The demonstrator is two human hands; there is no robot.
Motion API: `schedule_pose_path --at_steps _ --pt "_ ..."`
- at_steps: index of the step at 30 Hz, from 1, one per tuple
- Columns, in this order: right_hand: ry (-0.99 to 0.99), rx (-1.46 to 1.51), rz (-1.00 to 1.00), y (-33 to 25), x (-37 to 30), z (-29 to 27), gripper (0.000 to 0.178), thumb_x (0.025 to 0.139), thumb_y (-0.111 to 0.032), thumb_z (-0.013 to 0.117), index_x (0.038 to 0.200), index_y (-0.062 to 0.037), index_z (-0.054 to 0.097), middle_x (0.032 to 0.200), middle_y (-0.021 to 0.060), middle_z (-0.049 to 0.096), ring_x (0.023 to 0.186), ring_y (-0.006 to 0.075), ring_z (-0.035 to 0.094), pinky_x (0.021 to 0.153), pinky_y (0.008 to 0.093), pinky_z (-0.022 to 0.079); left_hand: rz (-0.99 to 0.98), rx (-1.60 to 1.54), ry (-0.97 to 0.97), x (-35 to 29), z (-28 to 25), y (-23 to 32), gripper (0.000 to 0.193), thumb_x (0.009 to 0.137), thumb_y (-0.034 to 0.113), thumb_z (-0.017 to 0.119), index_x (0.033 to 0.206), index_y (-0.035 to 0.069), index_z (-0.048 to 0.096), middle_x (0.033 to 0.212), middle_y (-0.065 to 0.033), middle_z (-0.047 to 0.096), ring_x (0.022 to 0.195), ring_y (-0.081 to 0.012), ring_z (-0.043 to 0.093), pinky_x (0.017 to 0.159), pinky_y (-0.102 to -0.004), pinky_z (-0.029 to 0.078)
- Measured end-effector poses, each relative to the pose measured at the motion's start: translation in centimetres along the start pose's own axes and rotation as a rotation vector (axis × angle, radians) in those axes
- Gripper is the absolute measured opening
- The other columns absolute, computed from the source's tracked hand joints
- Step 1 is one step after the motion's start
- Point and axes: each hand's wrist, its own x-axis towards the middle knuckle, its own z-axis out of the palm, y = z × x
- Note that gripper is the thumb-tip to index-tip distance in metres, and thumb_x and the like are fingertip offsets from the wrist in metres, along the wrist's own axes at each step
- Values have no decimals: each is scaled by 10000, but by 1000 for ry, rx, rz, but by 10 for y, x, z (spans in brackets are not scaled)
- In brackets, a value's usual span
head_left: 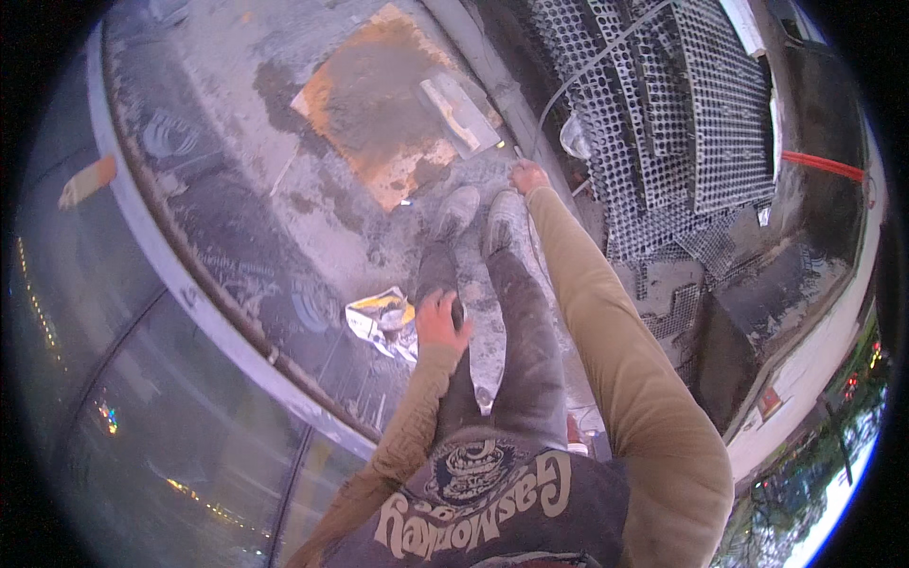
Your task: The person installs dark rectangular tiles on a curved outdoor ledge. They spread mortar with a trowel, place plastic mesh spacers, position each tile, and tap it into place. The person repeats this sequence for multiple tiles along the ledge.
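Looking down from the left, I see my left hand [438, 320] resting on my left knee, elbow bent, fingers curled around something dark that I cannot make out. Just left of it lies a crumpled bag [382, 320]. Farther right, my right arm stretches out straight, and my right hand [527, 176] is pinched shut on a small tool [517, 151] near the trowel [458, 114] lying on the mortar board [379, 104].

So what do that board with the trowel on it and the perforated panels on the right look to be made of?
The board looks like plywood or similar: orange-brown edges, middle coated with grey mortar. The trowel seems a pale metal blade, smeared grey. The perforated panels look like grey moulded plastic or metal; regular holes show, but which I cannot tell.
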Motion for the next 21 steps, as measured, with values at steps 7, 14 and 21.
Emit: schedule_pose_path --at_steps 7,14,21 --pt "-19 -301 -41 45 324 103 458 946 -364 376 1263 -87 559 1327 197 517 1216 369 509 1043 417 396 -40 73 -129 192 68 -77 717 732 341 709 1354 101 446 1333 -147 474 1264 -327 418 1038 -499 316" --pt "-14 223 38 31 420 181 604 947 -514 334 1361 -104 492 1414 191 454 1345 304 399 1118 353 291 -99 112 -141 252 86 -112 715 711 314 707 1351 112 460 1302 -114 509 1254 -300 440 1033 -487 328" --pt "-138 62 -19 -20 378 122 615 885 -577 503 1226 -75 602 1192 195 628 1156 322 566 983 371 411 -137 200 -179 246 77 -74 732 698 315 720 1353 116 458 1284 -112 524 1232 -296 461 1019 -463 340"
